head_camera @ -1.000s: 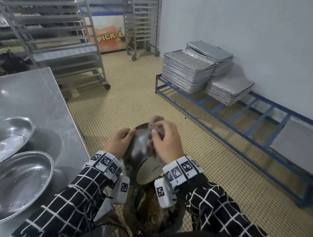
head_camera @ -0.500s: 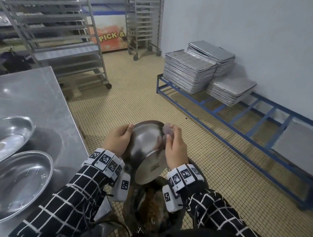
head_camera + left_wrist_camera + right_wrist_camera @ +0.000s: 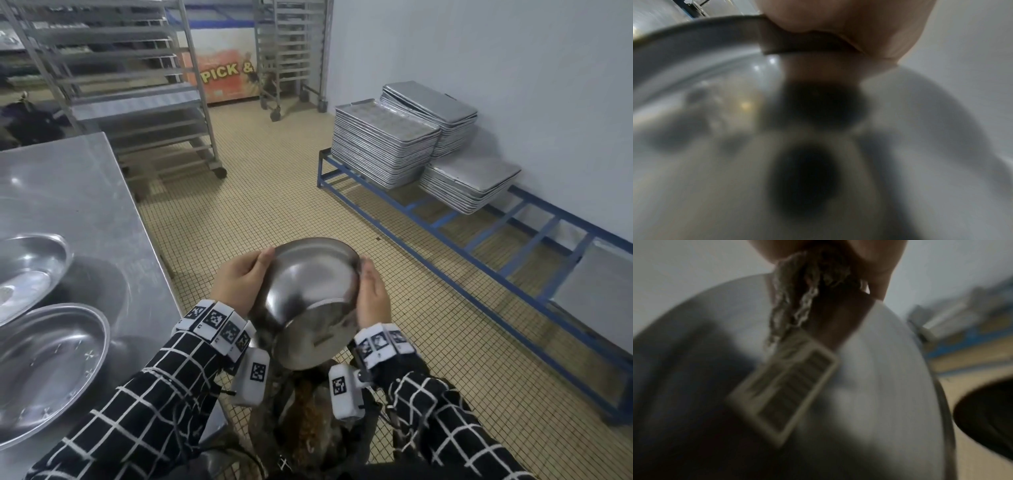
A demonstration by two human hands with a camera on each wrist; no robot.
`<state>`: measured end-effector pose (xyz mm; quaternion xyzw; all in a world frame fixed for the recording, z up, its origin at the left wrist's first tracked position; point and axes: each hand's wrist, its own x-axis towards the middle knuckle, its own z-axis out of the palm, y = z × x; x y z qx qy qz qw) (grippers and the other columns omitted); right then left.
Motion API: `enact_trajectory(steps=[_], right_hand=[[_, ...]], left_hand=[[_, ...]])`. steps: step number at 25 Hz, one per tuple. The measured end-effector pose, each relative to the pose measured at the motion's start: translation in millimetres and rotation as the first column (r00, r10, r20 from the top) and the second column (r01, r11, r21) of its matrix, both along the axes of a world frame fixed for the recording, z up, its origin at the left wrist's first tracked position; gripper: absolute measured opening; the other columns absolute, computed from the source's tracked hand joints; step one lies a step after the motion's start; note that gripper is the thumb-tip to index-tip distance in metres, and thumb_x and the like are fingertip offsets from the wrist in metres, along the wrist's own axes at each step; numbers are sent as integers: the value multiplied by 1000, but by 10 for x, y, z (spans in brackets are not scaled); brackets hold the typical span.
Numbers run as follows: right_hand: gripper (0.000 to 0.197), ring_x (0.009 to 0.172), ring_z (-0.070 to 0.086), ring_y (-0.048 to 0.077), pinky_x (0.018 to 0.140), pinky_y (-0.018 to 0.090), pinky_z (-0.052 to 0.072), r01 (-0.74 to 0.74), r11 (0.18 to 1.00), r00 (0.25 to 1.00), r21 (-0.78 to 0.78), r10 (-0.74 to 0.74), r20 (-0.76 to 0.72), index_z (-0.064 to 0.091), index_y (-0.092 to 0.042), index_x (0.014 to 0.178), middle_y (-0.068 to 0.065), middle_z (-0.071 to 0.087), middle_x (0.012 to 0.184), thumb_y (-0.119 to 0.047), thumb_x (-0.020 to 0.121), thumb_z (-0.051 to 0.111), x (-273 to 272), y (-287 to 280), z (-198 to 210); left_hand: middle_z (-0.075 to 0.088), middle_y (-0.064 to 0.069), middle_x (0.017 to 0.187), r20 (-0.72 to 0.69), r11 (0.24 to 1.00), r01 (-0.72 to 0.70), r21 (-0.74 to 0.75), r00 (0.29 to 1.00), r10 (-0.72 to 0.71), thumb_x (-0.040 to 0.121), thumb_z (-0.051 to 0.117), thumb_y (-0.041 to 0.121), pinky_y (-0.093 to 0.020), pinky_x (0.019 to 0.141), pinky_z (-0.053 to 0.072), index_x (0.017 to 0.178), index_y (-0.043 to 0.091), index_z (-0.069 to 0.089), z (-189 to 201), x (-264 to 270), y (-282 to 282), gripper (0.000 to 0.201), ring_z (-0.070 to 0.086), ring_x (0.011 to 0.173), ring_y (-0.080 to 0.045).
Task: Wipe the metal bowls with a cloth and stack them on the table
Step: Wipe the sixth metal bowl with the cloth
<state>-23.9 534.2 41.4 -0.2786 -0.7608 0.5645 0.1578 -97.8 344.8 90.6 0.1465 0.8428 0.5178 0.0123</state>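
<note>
I hold a metal bowl [image 3: 310, 294] in front of me above the floor, its base with a sticker tipped toward me. My left hand [image 3: 241, 281] grips the bowl's left rim, thumb over the edge [image 3: 818, 40]. My right hand [image 3: 371, 294] presses a grey cloth [image 3: 797, 293] against the bowl's right outer side; in the head view the cloth is hidden under the palm. The sticker [image 3: 785, 392] shows blurred in the right wrist view. Two more metal bowls [image 3: 44, 370] [image 3: 27, 270] lie on the steel table [image 3: 78, 192] at my left.
A dark bin [image 3: 308, 428] with brown contents stands on the tiled floor below the bowl. A blue low rack [image 3: 479, 246] with stacked baking trays [image 3: 383, 147] runs along the right wall. Wheeled tray racks [image 3: 137, 85] stand behind the table.
The bowl has tilted so its rim faces away and its base faces me. My right hand with the cloth has slid from the top rim down the bowl's right side.
</note>
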Motion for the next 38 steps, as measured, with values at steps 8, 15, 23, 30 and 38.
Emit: enact_trajectory(steps=[8, 15, 23, 30, 38], right_hand=[[29, 69, 51, 13, 57, 23, 37, 23, 1000, 999, -3, -23, 29, 54, -15, 89, -3, 54, 77, -35, 101, 37, 243, 292, -80], [19, 88, 51, 9, 73, 9, 33, -294, 779, 952, 554, 292, 95, 58, -13, 101, -6, 55, 95, -24, 99, 42, 61, 280, 90], [19, 96, 58, 12, 82, 25, 53, -138, 684, 949, 717, 298, -102, 52, -16, 112, -5, 54, 109, -24, 96, 46, 154, -395, 324], [47, 126, 46, 12, 105, 30, 38, -162, 714, 971, 681, 240, -21, 47, -18, 135, -1, 50, 136, -42, 101, 24, 163, -329, 48], [33, 108, 51, 2, 91, 12, 42, -188, 834, 976, 519, 218, 3, 55, -16, 128, -3, 59, 122, -27, 100, 41, 239, 6, 62]], left_hand=[[68, 7, 100, 217, 996, 77, 38, 973, -84, 88, 40, 61, -46, 95, 47, 105, 33, 62, -346, -92, -178, 40, 62, 97, -17], [65, 4, 81, 141, 932, 297, -209, 952, -272, 97, 43, 37, -28, 75, 52, 88, 25, 61, -238, 69, 44, 24, 62, 77, -12], [65, 0, 72, 6, 958, 94, -272, 995, -95, 99, 42, 36, -30, 66, 48, 79, 20, 61, -261, 62, 110, 32, 60, 70, -19], [69, -4, 79, 12, 994, 21, -108, 1000, -20, 98, 43, 39, -37, 73, 52, 79, 25, 62, -129, 95, 124, 30, 63, 76, -21], [53, 2, 60, 53, 983, -34, -181, 998, 45, 99, 42, 36, -32, 62, 40, 65, 20, 54, -213, 63, 76, 39, 50, 61, -19]])
